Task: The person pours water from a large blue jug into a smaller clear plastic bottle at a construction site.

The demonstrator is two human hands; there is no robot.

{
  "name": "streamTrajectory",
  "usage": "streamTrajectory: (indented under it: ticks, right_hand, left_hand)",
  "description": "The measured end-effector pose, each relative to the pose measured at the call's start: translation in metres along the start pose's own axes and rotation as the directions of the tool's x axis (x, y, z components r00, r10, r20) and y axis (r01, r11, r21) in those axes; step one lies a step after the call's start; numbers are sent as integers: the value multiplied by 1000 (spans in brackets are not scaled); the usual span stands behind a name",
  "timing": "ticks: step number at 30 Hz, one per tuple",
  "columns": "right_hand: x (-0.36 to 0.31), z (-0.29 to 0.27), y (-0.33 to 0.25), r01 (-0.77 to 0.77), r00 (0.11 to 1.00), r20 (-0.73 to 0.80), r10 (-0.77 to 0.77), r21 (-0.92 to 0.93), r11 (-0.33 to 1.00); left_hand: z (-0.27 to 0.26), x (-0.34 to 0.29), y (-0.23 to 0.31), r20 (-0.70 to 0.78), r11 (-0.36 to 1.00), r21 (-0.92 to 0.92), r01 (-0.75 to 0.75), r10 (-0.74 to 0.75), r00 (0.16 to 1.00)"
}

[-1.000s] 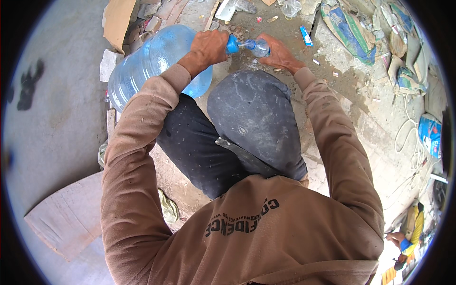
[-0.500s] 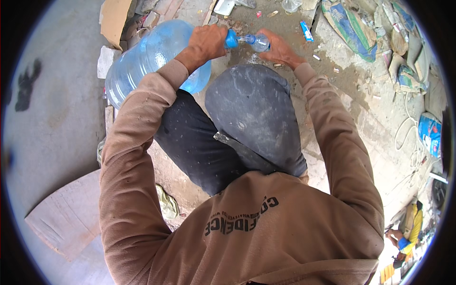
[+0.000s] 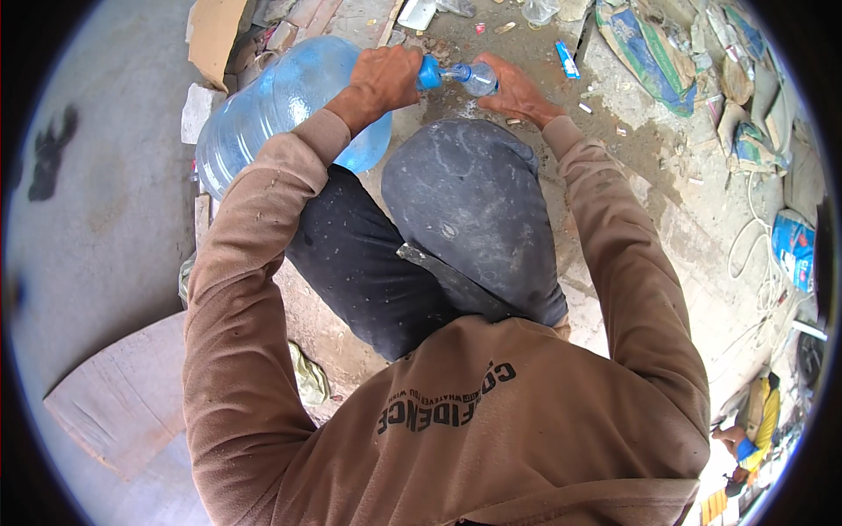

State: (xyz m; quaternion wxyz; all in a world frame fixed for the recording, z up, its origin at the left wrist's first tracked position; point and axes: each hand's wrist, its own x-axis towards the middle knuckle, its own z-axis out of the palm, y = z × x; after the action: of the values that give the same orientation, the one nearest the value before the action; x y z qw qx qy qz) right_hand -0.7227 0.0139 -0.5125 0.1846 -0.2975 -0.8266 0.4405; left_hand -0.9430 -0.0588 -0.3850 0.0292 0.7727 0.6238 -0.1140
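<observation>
A large blue clear plastic water jug (image 3: 285, 101) lies tipped in front of my left knee, its blue neck (image 3: 429, 73) pointing right. My left hand (image 3: 384, 77) is closed round the jug just behind the neck. My right hand (image 3: 522, 95) grips a small clear plastic bottle (image 3: 481, 79), tilted with its mouth facing the jug's neck. A stream of water (image 3: 453, 72) bridges the short space between the two openings. Part of the bottle is hidden behind my right fingers.
A blue and white packet (image 3: 567, 60) and scraps litter the wet concrete floor (image 3: 605, 167). Torn sacks (image 3: 645, 57) lie at the far right, above a white cord (image 3: 745, 237). Cardboard (image 3: 213, 39) leans behind the jug. Another person in yellow (image 3: 765, 421) is at the lower right.
</observation>
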Motion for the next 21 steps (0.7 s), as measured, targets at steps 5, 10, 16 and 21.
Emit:
streamTrajectory:
  ticks: [5,10,16,21]
  right_hand:
    - [1,-1,-3,-22,1000,7,22,4,1000]
    - [1,0,0,25,1000,-11,-25,-13,1000]
    - [1,0,-2,29,1000,-2,-29,-2,1000]
    - [1,-2,-3,32,999,-2,-32,9,999]
  left_hand:
    - [0,1,1,7,1000,2,5,-5,1000]
    - [-3,0,1,9,1000,3,-7,7,1000]
    - [-4,-1,2,16,1000,4,4,-4,1000]
    - [-4,-2,2,-10,1000,2,-11,11,1000]
